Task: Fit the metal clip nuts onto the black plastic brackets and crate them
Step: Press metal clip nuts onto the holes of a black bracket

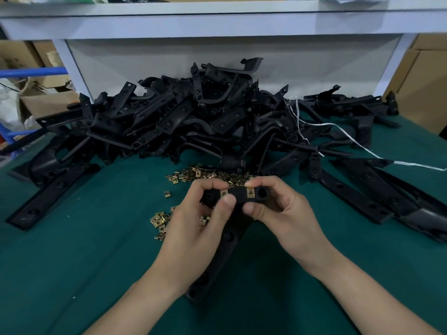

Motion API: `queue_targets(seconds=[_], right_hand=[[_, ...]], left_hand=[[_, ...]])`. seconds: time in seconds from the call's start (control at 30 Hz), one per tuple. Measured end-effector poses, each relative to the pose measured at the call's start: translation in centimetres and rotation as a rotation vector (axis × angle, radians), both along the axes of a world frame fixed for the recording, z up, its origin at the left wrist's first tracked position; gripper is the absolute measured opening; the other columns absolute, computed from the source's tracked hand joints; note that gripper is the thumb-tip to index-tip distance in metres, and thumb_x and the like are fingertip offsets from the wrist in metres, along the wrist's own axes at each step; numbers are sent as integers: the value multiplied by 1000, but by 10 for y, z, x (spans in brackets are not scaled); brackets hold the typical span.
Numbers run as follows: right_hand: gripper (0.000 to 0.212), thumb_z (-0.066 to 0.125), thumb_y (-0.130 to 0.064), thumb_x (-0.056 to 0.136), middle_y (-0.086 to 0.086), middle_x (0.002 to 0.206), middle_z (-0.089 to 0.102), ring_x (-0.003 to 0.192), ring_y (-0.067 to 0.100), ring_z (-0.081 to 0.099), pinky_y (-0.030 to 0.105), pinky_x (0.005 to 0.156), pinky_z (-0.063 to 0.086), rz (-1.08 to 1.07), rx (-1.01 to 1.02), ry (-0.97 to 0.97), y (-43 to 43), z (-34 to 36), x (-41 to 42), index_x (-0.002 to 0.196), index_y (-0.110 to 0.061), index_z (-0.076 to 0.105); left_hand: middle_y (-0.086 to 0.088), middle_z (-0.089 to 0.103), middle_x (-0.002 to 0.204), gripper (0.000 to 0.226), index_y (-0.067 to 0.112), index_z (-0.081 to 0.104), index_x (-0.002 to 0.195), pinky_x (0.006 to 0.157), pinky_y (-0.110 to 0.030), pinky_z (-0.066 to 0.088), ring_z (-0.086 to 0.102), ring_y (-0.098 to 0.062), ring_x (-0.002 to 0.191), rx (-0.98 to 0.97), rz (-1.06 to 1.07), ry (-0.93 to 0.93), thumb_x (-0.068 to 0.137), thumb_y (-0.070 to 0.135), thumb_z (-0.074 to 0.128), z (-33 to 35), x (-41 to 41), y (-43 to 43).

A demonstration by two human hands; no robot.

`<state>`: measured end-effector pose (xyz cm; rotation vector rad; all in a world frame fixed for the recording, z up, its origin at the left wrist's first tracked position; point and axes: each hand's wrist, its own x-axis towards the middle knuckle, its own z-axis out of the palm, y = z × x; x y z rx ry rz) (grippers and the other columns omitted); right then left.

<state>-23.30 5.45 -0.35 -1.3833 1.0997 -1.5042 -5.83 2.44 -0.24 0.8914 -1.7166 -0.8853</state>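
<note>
Few loose clip nuts (158,220) lie on green mat (72,262), just left of the left hand (205,213) fingers. Left hand curls round the black bracket (238,197), thumb tip pressing just under the left clip nut (224,191); seating looks unfinished, can't tell for sure. Right clip nut (250,192) sits just above the right thumb and looks fully on. Right hand (285,209) grips the bracket's right end, fingers curled behind it. To do it well: push the left nut square over the edge until the holes line up, with the right hand bracing and no tilt. Spare nuts (208,176) lie just beyond the fingertips, bracket heap (193,117) further back. No crate visible.
</note>
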Motion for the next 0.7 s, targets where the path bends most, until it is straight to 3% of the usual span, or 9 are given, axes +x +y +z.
queue_targets(seconds=[0.07,0.1,0.17,0.23,0.3,0.43,0.53,0.7], right_hand=[[26,77,-25,81,-9,98,71,95,6,65,19,82,51,-20,7,-38,2,0,6,105,-34,71],[25,76,-24,83,-11,99,71,96,4,65,17,82,50,-18,13,-65,3,0,9,106,-33,70],[22,73,-22,90,-12,101,71,100,3,65,16,86,49,-3,33,-129,6,-2,17,110,-31,69],[22,67,-30,89,-7,109,70,109,10,64,27,95,49,-16,70,-192,10,-3,23,111,-33,70],[24,63,-37,88,1,114,70,113,19,63,34,98,49,-57,86,-222,13,-2,27,110,-32,70],[16,60,-28,89,-5,101,73,97,8,67,19,82,51,-128,48,-282,24,-1,31,100,-29,72],[17,60,-29,84,-3,102,72,98,13,67,25,84,52,-191,35,-299,39,-2,28,97,-29,71],[24,57,-34,78,-2,91,70,86,14,63,32,81,48,-238,26,-346,76,10,15,98,-30,70]], left_hand=[[-5,65,81,15,37,63,106,63,-39,50,58,-27,72,88,8,94,101,46,52,3,-4,3],[-8,66,86,13,36,64,103,67,-38,51,58,-27,74,120,28,124,103,39,52,5,-7,3],[-5,68,88,16,36,65,102,64,-27,51,60,-18,72,171,66,164,104,29,51,5,-14,4],[7,70,90,19,37,63,104,61,-11,49,62,-1,73,215,84,213,105,24,49,6,-20,8],[17,69,91,23,40,61,106,64,-8,48,62,5,74,243,93,246,105,22,47,6,-25,14],[21,67,93,26,40,57,108,66,-7,46,61,7,77,240,84,206,106,19,42,9,-34,31],[12,66,100,28,40,55,109,64,-5,44,62,8,80,241,67,144,106,16,41,16,-41,46],[9,63,90,31,46,49,106,56,-9,42,57,5,62,180,-35,19,106,16,40,32,-56,75]])
